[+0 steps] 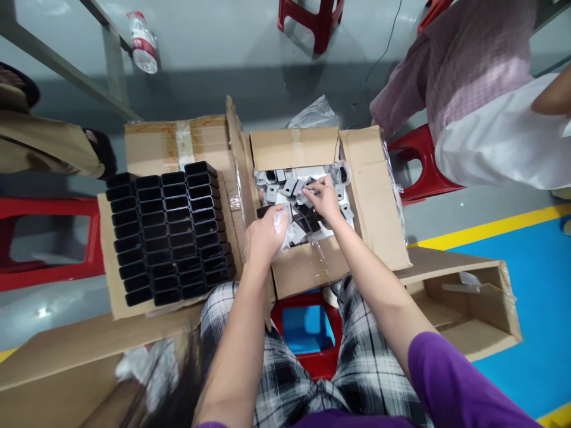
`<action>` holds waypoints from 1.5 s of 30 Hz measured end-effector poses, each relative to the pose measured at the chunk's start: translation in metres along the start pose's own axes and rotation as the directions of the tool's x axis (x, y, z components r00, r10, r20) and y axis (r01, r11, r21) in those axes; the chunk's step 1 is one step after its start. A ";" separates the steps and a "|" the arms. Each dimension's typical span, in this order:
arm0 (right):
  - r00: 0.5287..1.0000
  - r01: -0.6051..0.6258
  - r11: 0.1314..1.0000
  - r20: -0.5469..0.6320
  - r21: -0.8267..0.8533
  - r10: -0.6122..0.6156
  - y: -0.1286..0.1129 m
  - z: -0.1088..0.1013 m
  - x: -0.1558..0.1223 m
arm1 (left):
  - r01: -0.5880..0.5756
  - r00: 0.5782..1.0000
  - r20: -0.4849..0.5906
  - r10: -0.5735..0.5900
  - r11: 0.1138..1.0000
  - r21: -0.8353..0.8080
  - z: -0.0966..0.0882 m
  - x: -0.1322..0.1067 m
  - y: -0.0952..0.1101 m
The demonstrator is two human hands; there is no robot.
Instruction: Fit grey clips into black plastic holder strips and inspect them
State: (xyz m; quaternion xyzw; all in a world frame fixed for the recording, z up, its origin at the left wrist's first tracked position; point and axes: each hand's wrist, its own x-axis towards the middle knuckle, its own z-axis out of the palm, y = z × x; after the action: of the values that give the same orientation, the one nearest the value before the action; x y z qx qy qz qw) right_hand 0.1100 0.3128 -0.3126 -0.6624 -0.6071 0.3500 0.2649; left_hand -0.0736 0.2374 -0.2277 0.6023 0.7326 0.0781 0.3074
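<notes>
Rummaging in small grey and black parts (289, 190), heaped loose inside the clear plastic liner (319, 255) of an open cardboard box (377, 196) just ahead of the knees. Pinching one part at the top of the heap with the right hand (325, 201), fingertips (311, 189) drawn nearly together around it. Bunching a wad of that liner in the left hand (266, 236), fingers curled mostly closed; can't tell about a part hidden in there too. Best bet, judging from this: pin the plastic back to keep the heap uncovered, take a single piece by its edges, lift straight up rather than dragging through the pile. No common heading for the parts, all tumbled every which way, and too small to call the long axis of the pinched one. Off to the left, black rectangular sleeves (169, 232) packed in neat rows, open mouths facing up, wide side running left-right. Someone else seated (482, 95) at upper right, well apart from the box.
</notes>
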 end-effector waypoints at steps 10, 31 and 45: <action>0.845 -0.516 0.396 0.526 0.760 0.092 -0.050 0.001 -0.035 | -0.333 0.899 -0.368 0.236 0.915 -0.226 0.019 0.010 -0.020; 0.993 0.112 0.966 0.059 -0.233 -0.101 0.024 -0.007 0.008 | -0.293 0.882 -0.456 0.118 0.895 -0.336 0.006 0.012 -0.022; 0.985 -0.086 0.842 0.084 -0.532 0.153 0.041 -0.028 0.003 | -0.031 0.967 -0.248 -0.049 0.950 -0.310 -0.002 0.008 -0.013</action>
State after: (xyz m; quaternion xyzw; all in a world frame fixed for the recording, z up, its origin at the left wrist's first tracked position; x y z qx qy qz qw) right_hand 0.1575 0.3131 -0.3272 -0.7233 -0.6523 0.2262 0.0132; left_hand -0.0861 0.2415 -0.2352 0.5280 0.7470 0.2675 0.3029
